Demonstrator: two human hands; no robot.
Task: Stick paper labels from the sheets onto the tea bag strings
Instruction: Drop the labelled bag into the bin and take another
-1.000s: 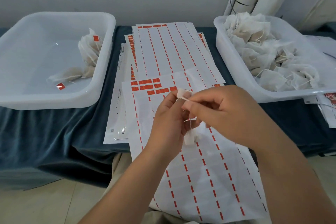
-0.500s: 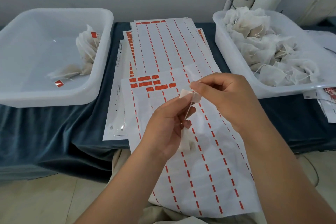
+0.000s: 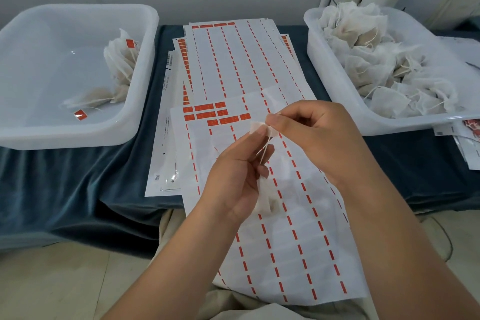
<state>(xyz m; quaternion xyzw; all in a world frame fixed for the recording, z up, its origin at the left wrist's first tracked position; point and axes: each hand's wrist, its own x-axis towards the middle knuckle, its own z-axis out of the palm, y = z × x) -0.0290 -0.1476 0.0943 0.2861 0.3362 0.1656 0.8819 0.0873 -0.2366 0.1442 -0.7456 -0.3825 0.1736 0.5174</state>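
Over the label sheet (image 3: 285, 241), both hands' grips pinch a label (image 3: 255, 127), string (image 3: 263, 153) hanging to the tea bag (image 3: 266, 197).

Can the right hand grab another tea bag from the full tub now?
Probably not yet. The right hand is pinching a label on a string with the left hand. The full tub sits beside it, unblocked.

The left hand (image 3: 237, 176) and right hand (image 3: 315, 135) meet at the fingertips, both pinched closed, forearms reaching up from below.
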